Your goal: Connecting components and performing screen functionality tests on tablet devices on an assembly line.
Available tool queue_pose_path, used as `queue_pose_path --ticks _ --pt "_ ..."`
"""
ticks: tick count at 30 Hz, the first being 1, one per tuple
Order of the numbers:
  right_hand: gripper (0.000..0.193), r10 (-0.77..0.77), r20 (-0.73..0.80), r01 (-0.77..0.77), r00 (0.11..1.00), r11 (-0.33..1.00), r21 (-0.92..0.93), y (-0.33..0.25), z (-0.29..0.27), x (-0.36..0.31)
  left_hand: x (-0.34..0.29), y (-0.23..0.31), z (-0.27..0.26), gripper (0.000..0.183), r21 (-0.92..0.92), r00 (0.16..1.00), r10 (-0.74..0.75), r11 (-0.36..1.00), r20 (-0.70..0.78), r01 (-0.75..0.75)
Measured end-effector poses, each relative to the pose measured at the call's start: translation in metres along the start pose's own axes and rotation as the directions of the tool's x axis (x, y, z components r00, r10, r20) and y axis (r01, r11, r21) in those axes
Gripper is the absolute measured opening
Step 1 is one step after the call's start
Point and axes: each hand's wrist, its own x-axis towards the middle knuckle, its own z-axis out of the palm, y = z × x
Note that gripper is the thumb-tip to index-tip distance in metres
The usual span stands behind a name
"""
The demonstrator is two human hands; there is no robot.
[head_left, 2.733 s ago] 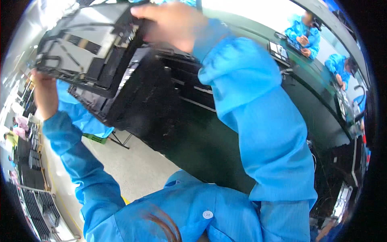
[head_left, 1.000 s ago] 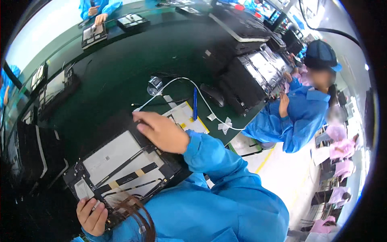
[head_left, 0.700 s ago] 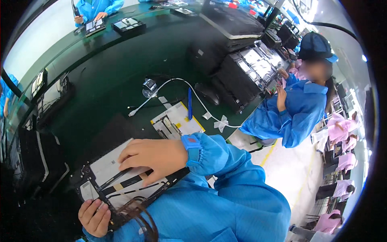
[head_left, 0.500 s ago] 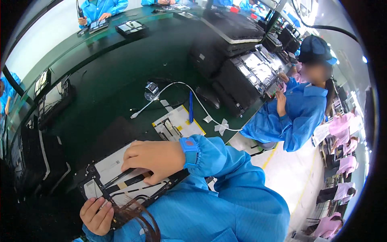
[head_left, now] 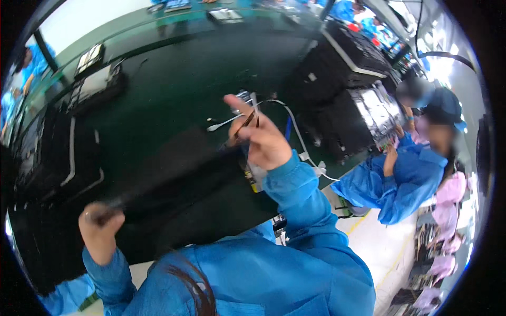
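Observation:
My left hand [head_left: 101, 226] is closed round the near left end of a dark, flat tablet-like device [head_left: 174, 184]. The device is tilted up with its black side showing, so the inner parts are hidden. At its far right end, the fingers of my right hand [head_left: 266, 139] are bent at the corner, with one finger stretched out; motion smears them. Thin dark brown strips show between those fingers. Partly behind my right hand lie a small flat part with yellow edges [head_left: 256, 184] and a blue pen-like tool [head_left: 288, 127].
A white cable [head_left: 298, 129] curves across the dark green table [head_left: 179, 79]. Black stacked units [head_left: 45, 152] stand at the left, and stacked black cases [head_left: 337, 63] at the right. A person in blue [head_left: 416, 152] works on an opened device beside me.
The device has gone from lying flat with its inner parts showing to being tilted up, dark side visible. My right hand has left its surface for the far corner. The view has shifted.

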Motion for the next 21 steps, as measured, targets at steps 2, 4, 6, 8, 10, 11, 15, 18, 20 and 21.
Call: queue_pose_path --ticks 2,4,6,8,10,11,15,18,20,21 --pt "0.055 0.0 -0.104 0.008 0.995 0.997 0.082 0.005 -0.005 0.0 0.019 0.003 0.006 0.032 -0.311 0.988 -0.151 0.938 0.026 0.152" --pt "0.036 -0.027 -0.259 0.016 0.965 0.999 -0.045 0.011 -0.013 -0.005 0.036 0.012 0.015 0.038 -0.444 0.968 -0.208 0.861 0.137 0.248" --pt "0.026 -0.044 -0.342 -0.03 0.939 0.978 -0.208 0.019 -0.022 -0.007 0.045 0.001 0.011 0.038 -0.45 0.929 -0.276 0.817 0.245 0.361" --pt "0.022 -0.046 -0.368 -0.062 0.929 0.959 -0.275 0.025 -0.03 -0.01 0.052 -0.014 0.011 0.037 -0.446 0.908 -0.32 0.794 0.271 0.413" --pt "0.015 -0.056 -0.379 -0.093 0.924 0.928 -0.362 0.027 -0.039 -0.011 0.058 -0.025 0.015 0.033 -0.439 0.883 -0.346 0.772 0.318 0.46" --pt "0.015 -0.045 -0.377 -0.099 0.925 0.929 -0.356 0.028 -0.038 -0.009 0.06 -0.029 0.018 0.033 -0.438 0.882 -0.354 0.77 0.311 0.464" --pt "0.013 -0.075 -0.444 -0.129 0.893 0.902 -0.413 0.024 -0.041 0.001 0.072 -0.041 0.026 0.032 -0.455 0.862 -0.371 0.738 0.345 0.499" --pt "0.013 -0.041 -0.422 -0.186 0.906 0.856 -0.483 0.023 -0.042 0.006 0.078 -0.049 0.024 0.031 -0.458 0.83 -0.393 0.698 0.397 0.55" --pt "0.013 -0.026 -0.424 -0.201 0.905 0.853 -0.482 0.026 -0.043 0.007 0.08 -0.044 0.024 0.031 -0.47 0.837 -0.367 0.702 0.406 0.535" --pt "0.013 -0.011 -0.423 -0.215 0.906 0.849 -0.483 0.027 -0.044 0.008 0.081 -0.045 0.023 0.031 -0.467 0.835 -0.37 0.702 0.407 0.538"
